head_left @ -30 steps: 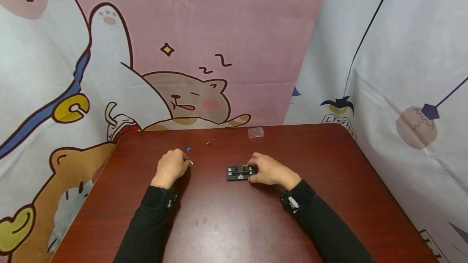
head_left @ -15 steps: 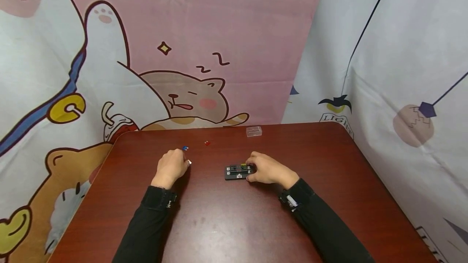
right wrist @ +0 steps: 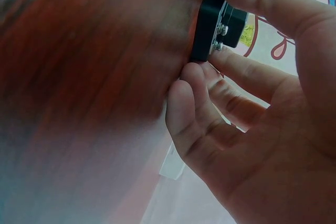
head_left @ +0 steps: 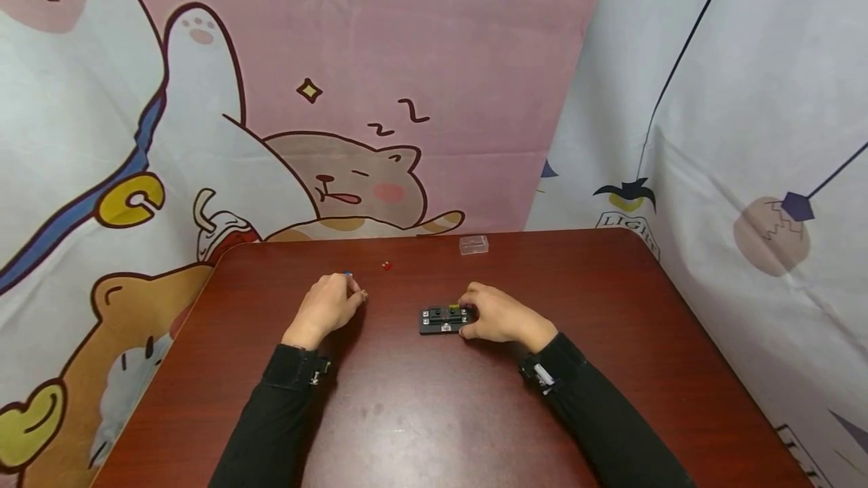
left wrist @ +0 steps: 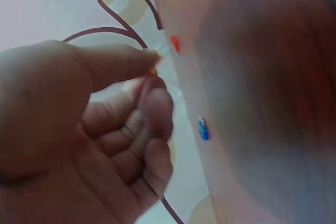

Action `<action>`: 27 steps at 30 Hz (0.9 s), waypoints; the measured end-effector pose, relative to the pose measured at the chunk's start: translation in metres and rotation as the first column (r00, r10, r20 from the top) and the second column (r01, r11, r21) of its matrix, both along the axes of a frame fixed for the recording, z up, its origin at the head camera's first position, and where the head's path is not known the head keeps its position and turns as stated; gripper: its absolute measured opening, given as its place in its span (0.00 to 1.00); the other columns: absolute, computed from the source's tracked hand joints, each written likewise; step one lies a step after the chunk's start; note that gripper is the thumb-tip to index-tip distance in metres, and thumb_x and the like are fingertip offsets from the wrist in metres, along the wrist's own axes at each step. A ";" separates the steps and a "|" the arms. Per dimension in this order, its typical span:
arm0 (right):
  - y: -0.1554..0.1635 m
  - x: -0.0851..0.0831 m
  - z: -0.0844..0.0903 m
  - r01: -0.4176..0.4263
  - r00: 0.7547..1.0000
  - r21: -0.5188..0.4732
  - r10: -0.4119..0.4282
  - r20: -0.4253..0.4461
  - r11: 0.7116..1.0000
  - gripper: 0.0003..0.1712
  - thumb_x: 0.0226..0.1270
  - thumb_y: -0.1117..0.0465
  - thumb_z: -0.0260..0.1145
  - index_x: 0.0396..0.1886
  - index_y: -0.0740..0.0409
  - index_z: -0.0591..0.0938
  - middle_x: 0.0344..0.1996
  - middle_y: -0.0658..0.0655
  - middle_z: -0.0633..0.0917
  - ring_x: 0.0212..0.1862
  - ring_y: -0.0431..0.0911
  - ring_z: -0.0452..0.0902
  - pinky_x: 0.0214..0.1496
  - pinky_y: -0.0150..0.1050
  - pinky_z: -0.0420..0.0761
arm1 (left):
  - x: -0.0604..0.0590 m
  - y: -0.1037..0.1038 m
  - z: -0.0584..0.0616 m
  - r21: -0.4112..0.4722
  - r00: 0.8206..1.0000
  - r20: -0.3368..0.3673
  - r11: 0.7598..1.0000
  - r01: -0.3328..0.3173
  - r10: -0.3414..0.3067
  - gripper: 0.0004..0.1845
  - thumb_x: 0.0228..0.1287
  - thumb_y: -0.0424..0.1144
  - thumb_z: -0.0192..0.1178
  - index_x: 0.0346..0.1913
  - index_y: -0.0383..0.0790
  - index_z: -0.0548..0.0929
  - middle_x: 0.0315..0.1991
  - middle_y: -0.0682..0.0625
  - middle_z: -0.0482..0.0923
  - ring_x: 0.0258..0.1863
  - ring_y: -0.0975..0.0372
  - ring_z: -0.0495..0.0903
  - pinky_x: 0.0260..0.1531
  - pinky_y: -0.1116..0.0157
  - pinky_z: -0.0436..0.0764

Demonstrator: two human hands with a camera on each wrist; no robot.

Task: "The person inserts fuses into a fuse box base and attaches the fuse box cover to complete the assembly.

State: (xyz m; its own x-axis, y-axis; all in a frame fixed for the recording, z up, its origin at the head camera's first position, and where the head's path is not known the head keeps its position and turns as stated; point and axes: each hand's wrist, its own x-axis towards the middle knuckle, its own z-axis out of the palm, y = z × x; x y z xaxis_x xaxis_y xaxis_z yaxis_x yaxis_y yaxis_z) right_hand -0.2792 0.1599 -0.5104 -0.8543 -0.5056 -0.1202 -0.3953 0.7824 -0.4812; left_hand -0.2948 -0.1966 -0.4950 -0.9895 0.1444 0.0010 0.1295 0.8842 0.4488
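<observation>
My left hand (head_left: 327, 310) is over the left part of the table, its thumb and index finger pinching a tiny pale piece (head_left: 364, 295). A hint of orange shows at the pinch in the left wrist view; the fingers hide most of the piece. Just beyond the knuckles lies a small blue piece (left wrist: 203, 128) with a silvery end, mostly covered by the hand in the head view. My right hand (head_left: 502, 315) grips the right end of a black terminal block (head_left: 441, 321) with metal screws, thumb at the near edge, fingers at the far one. A yellow-green bit (head_left: 454, 306) shows on the block.
A small red piece (head_left: 386, 266) lies farther back on the brown table (head_left: 407, 413). Near the back edge stands a small clear plastic box (head_left: 473, 245). Behind the table hangs a printed cloth (head_left: 434, 36) with cartoon animals.
My left hand has shifted slightly right and away from me with the pinched piece, and now covers most of the blue piece. The right hand stays on the terminal block.
</observation>
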 end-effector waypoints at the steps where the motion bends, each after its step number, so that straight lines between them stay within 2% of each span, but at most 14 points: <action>1: 0.000 0.000 0.000 0.000 1.000 0.000 0.000 -0.002 1.000 0.30 0.67 0.50 0.81 0.66 0.54 0.87 0.56 0.50 0.83 0.51 0.44 0.78 0.59 0.46 0.81 | 0.000 0.002 0.001 0.008 1.000 -0.023 1.000 0.009 -0.008 0.07 0.76 0.41 0.69 0.40 0.41 0.90 0.36 0.47 0.87 0.30 0.57 0.79 0.32 0.59 0.76; 7: 0.000 0.000 -0.001 -0.001 1.000 -0.004 0.001 -0.004 1.000 0.30 0.67 0.50 0.81 0.66 0.55 0.87 0.56 0.50 0.83 0.51 0.45 0.78 0.59 0.47 0.81 | 0.005 0.016 0.012 0.046 0.988 -0.139 0.996 0.075 -0.068 0.05 0.72 0.39 0.73 0.40 0.41 0.90 0.36 0.48 0.89 0.31 0.59 0.82 0.35 0.58 0.81; 13: 0.000 0.000 0.000 0.001 1.000 0.002 -0.001 -0.001 1.000 0.30 0.67 0.50 0.81 0.66 0.54 0.87 0.57 0.50 0.83 0.52 0.45 0.78 0.60 0.47 0.81 | 0.012 0.035 0.014 0.034 0.968 -0.204 0.987 0.156 -0.146 0.05 0.72 0.40 0.74 0.38 0.44 0.89 0.36 0.51 0.86 0.31 0.62 0.81 0.33 0.62 0.80; 20: 0.000 0.000 0.002 0.000 1.000 0.004 0.000 0.001 1.000 0.30 0.67 0.50 0.81 0.66 0.55 0.87 0.56 0.50 0.82 0.51 0.45 0.78 0.59 0.46 0.81 | 0.022 0.062 0.015 -0.005 0.935 -0.252 0.967 0.255 -0.248 0.04 0.73 0.41 0.74 0.40 0.45 0.91 0.36 0.54 0.84 0.32 0.65 0.79 0.34 0.64 0.81; 27: 0.000 -0.001 0.001 -0.013 1.000 -0.001 0.013 -0.014 1.000 0.28 0.66 0.51 0.81 0.64 0.55 0.88 0.54 0.49 0.83 0.50 0.44 0.78 0.57 0.45 0.81 | 0.031 0.084 0.014 -0.077 0.897 -0.298 0.945 0.318 -0.326 0.03 0.74 0.41 0.74 0.40 0.48 0.93 0.35 0.57 0.83 0.32 0.67 0.78 0.37 0.65 0.81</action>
